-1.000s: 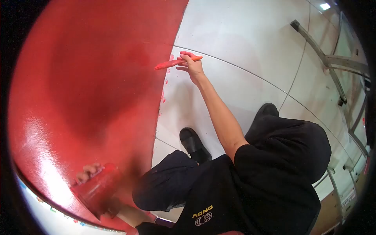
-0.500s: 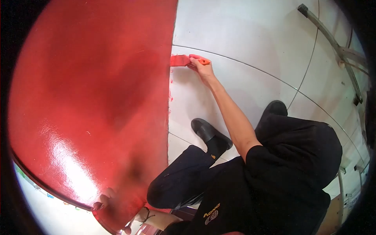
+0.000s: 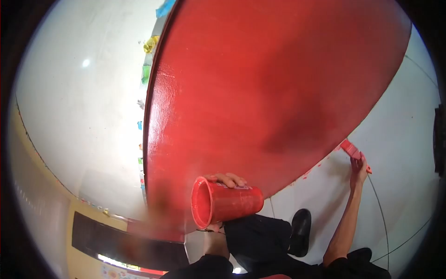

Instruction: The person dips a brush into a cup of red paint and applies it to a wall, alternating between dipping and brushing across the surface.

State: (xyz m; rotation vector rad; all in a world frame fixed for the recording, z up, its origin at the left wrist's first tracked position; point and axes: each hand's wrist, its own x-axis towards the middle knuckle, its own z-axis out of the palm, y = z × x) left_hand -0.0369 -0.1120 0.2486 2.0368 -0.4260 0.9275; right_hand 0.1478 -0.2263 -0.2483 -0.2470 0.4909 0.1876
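My left hand (image 3: 227, 180) is wrapped around a red plastic cup (image 3: 237, 204), tipped on its side in the view with its mouth facing left. Wet red paint coats the cup's rim and inside. Out at the right, my right hand (image 3: 357, 167) grips a paintbrush (image 3: 350, 149) with an orange handle and red-loaded bristles. The bristle end meets the lower edge of a large glossy red painted panel (image 3: 232, 102), where it borders the floor. Red smears dot the floor along that edge.
Pale floor tiles (image 3: 395, 139) lie at the right, with my black shoe (image 3: 300, 232) on them. A dark rim (image 3: 151, 102) bounds the panel's left side, with scraps of coloured tape (image 3: 151, 44) along it. Beyond is a white surface (image 3: 83, 116).
My view has swung left, so the panel's far rim and the cup come fully into sight. The brush is still at the panel's floor edge, and both hands keep their holds.
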